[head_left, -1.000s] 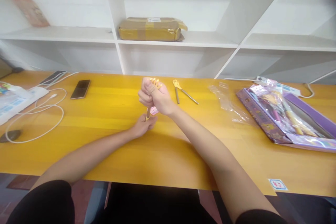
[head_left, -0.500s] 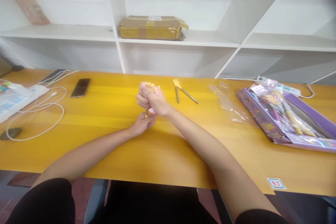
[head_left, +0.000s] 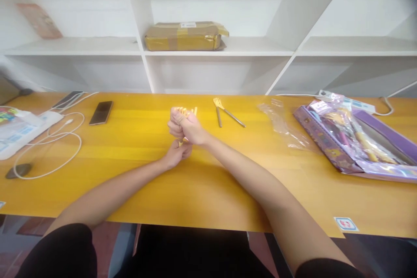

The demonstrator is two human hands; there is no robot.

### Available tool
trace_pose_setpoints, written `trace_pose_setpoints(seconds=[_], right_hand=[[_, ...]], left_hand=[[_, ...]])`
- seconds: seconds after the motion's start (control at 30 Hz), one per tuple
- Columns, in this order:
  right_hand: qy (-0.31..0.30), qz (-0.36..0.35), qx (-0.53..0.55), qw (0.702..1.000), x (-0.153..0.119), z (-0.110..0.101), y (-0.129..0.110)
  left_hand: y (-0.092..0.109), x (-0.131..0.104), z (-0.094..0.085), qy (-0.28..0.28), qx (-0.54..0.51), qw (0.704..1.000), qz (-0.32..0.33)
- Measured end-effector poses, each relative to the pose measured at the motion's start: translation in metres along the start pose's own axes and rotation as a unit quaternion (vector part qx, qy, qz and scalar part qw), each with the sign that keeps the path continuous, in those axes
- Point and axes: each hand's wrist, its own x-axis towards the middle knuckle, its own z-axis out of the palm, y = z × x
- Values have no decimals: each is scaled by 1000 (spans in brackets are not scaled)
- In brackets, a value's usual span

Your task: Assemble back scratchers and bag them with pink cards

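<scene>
My right hand (head_left: 189, 126) is closed around the upper part of a yellow-tipped item (head_left: 183, 110), whose yellow prongs show above the fingers. Just below it, my left hand (head_left: 177, 154) grips the lower end, where a bit of a handle shows between the two hands. Both hands are close together over the desk. Behind them and to the right lie two small tools with metal handles (head_left: 233, 118) and yellow claw-like heads, their heads together and handles spread apart.
Clear plastic wrapping (head_left: 282, 124) and a purple box (head_left: 332, 143) of packaged items are on the right. A phone (head_left: 101, 113), white cables, a mouse (head_left: 18, 170) and a white package (head_left: 29, 128) sit left. A taped carton (head_left: 182, 37) rests on the shelf.
The view has shifted slightly. My right hand has turned a little, and a yellow piece now sticks up at its right side. Both hands keep their grip.
</scene>
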Motion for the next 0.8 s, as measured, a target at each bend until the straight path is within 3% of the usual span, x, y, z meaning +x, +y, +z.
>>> trace_pose_setpoints(seconds=[0.8], right_hand=[[-5, -8, 2, 1000, -1, -5, 19]], left_hand=[[-4, -1, -3, 23, 5, 1000, -8]])
